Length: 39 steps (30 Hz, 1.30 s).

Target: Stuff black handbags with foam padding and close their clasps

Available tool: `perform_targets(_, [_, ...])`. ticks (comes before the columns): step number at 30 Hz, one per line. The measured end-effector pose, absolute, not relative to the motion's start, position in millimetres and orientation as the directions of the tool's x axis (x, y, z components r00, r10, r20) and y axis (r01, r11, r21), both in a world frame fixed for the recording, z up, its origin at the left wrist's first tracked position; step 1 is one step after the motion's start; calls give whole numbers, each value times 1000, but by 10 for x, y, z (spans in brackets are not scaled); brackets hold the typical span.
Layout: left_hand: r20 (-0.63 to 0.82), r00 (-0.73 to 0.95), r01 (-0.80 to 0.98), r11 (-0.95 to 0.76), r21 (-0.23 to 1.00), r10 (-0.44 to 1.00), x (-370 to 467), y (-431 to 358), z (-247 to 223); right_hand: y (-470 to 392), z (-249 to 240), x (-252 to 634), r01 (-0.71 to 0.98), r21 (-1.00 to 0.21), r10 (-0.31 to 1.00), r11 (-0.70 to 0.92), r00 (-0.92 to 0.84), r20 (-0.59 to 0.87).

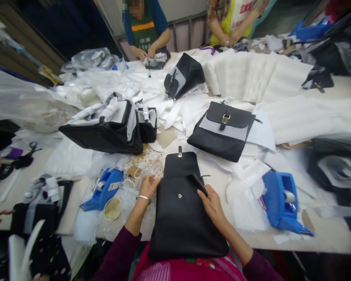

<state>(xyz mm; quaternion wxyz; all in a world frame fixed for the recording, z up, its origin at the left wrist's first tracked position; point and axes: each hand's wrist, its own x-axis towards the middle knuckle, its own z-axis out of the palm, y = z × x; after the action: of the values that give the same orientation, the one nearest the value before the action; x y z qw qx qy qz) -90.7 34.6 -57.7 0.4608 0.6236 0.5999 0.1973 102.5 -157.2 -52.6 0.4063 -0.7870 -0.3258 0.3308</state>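
A black leather-look bag (pixel 187 222) lies in front of me, partly over the table edge, its flap (pixel 179 164) folded open away from me. A gold-coloured clasp sits at the flap's tip, and a round gold stud shows on the bag's front. My left hand (pixel 148 187), with a bracelet on the wrist, grips the bag's upper left edge between thumb and fingers. At the upper right corner, my right hand (pixel 213 205) holds the bag's edge, which is bent up there. The fingers behind the bag are partly hidden.
Blue tape dispensers (pixel 280 203) (pixel 107 189) stand on both sides, with a small round tub (pixel 112 208) at the left. Farther back are a finished-looking black bag (pixel 222 128), stuffed bags (pixel 105 132) and white foam sheets (pixel 245 76). Two people work across the table; another person's hand shows far left.
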Motion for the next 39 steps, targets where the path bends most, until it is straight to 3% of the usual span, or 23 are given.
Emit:
perform_targets(2, [-484,249,466,334,819,839,-1067,265,-683,-1575,-553,1052,242,-844,776,-479,566,-278])
perform_targets(5, [-496,341,327,394,859,799,-1075,113,-779,-1548,-554,1074,276,-801,768,-532,555,-319])
perform_targets(8, [-416,306,346,307,887,857,-994,3,-759,-1486,-514,1080,345,-718,746,-604,562,-358])
perform_targets(11, [-371,258,498,206,842,892,-937,-62,-682,-1408,-495,1076,398,-652,727,-645,581,-366])
perform_targets(21, [-286,377,652,-34,758,881,-748,41,-875,-1329,-778,1189,316,-680,666,-662,663,-341])
perform_targets(25, [-341,446,714,-99,694,827,-673,143,-1001,-1287,-766,1140,524,-554,733,-647,629,-260])
perform_targets(29, [-412,481,783,-167,600,774,-623,225,-1034,-1222,-742,1039,830,-225,860,-510,495,-122])
perform_targets(31, [-435,480,797,-171,580,761,-607,249,-1042,-1173,-760,1021,915,-154,928,-374,369,-60])
perform_targets(36, [-456,479,778,-122,616,750,-587,284,-1123,-998,-842,1017,939,-315,981,141,-175,-83])
perform_targets(39, [-451,483,734,-65,676,751,-582,321,-1184,-916,-843,983,913,-338,958,227,-271,-90])
